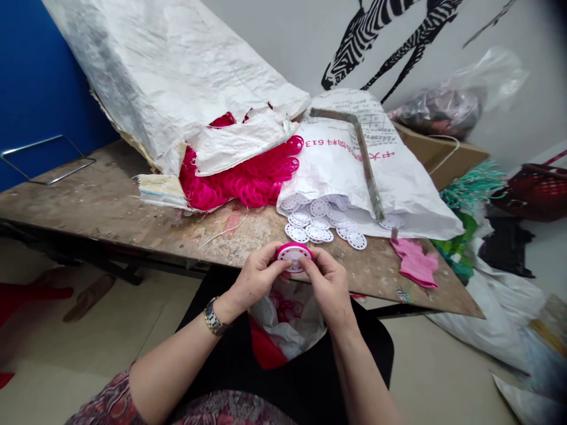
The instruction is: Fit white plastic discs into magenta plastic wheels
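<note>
Both hands meet at the table's front edge around a round piece point(294, 257), a white disc inside a magenta ring. My left hand point(257, 274) pinches its left side, thumb on the white face. On its right side, my right hand point(328, 283) grips it the same way. Just beyond lie several white discs point(319, 221) at the mouth of a white printed sack point(390, 159). Many magenta rings point(248, 180) spill from a larger white sack point(177, 71) at the back left. Beneath my hands, an open bag point(287, 330) on my lap holds magenta and white pieces.
A bent metal bar point(365, 159) rests on the printed sack. Pink cloth point(416, 262) lies on the right of the wooden table point(106, 200). A wire frame point(48, 159) stands far left. A cardboard box point(443, 150) and a red basket point(538, 192) are at the right.
</note>
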Available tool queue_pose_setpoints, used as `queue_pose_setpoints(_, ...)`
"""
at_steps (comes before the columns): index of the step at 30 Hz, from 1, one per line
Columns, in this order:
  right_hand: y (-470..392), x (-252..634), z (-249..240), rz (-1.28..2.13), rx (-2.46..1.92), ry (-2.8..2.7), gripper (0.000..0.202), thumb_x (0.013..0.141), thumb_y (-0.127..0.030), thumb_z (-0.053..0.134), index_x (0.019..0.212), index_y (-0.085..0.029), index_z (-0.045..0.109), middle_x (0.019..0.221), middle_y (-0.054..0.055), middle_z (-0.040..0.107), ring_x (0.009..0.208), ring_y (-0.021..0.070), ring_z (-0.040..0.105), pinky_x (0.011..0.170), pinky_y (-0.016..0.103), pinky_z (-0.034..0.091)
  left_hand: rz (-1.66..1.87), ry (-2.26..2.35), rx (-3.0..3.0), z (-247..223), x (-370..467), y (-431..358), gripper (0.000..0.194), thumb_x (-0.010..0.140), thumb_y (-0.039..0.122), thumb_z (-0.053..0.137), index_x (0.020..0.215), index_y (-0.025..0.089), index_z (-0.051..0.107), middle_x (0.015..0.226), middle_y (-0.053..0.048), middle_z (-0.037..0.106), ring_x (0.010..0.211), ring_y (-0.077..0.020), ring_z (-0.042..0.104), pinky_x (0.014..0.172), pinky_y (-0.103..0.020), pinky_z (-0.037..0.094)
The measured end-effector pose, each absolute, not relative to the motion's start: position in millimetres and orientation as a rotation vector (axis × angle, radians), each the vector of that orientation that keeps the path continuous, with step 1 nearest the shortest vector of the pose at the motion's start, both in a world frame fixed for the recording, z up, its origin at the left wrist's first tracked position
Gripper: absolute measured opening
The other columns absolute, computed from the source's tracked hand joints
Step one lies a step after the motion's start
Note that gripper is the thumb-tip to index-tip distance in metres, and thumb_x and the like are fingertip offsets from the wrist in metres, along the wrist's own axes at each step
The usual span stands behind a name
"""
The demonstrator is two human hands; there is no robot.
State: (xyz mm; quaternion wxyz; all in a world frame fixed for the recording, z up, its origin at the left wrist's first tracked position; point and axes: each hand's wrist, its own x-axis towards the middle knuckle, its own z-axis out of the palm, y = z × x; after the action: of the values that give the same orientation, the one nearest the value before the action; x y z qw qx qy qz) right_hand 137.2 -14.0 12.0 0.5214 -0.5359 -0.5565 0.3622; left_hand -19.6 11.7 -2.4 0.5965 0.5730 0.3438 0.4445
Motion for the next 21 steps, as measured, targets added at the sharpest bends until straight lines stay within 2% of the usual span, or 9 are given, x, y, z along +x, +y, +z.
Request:
queue_pose_setpoints(3,-14.0,138.6,5.6,0.949,-1.27,-1.296,0.012,0.086,-0.031,0.064,0.09,-0.021,0.07,0.085,0.001,0.07,0.082,0.0178,0.062,0.077,0.028,0.047,0.953,0.805,1.386,0.3,-23.2,14.2,0.022,0.088,0.029,0.06,0.106,0.016,0.063,0.084,-0.001,0.062,0.066,-0.0117,0.061,0.062,-0.024,0.053)
queue_pose_setpoints(7,-15.9,138.6,3.9,1.001,-1.243,-1.259,0.015,0.086,-0.034,0.065,0.092,-0.02,0.07,0.087,0.001,0.07,0.082,0.018,0.062,0.077,0.028,0.047,0.886,0.752,1.499,6.4,-28.7,18.8,0.027,0.091,0.036,0.058,0.111,0.018,0.062,0.092,-0.002,0.064,0.073,-0.012,0.06,0.066,-0.023,0.052)
queue_pose_setpoints(11,-19.3,135.2,7.6,0.982,-1.234,-1.31,0.016,0.088,-0.035,0.063,0.093,-0.02,0.068,0.086,0.001,0.069,0.081,0.0178,0.061,0.076,0.028,0.047,0.942,0.82,1.518,6.8,-28.2,20.2,0.029,0.094,0.043,0.052,0.1,0.016,0.063,0.085,-0.001,0.061,0.074,-0.013,0.057,0.062,-0.022,0.048)
queue_pose_setpoints(15,-21.9,132.2,5.9,0.915,-1.241,-1.376,0.018,0.091,-0.035,0.058,0.095,-0.02,0.067,0.087,0.001,0.067,0.081,0.0172,0.06,0.074,0.027,0.045,1.024,0.93,1.715,4.3,-25.6,17.2,0.024,0.095,0.035,0.051,0.085,0.015,0.063,0.076,0.0,0.058,0.073,-0.0121,0.053,0.066,-0.023,0.042)
queue_pose_setpoints(21,-22.7,130.3,5.1,0.903,-1.259,-1.335,0.018,0.09,-0.033,0.058,0.08,-0.02,0.065,0.074,-0.001,0.061,0.071,0.0149,0.054,0.066,0.025,0.041,1.021,0.972,1.73,1.2,-21.9,11.6,0.024,0.095,0.03,0.05,0.08,0.015,0.06,0.072,0.001,0.055,0.071,-0.0114,0.051,0.067,-0.024,0.038)
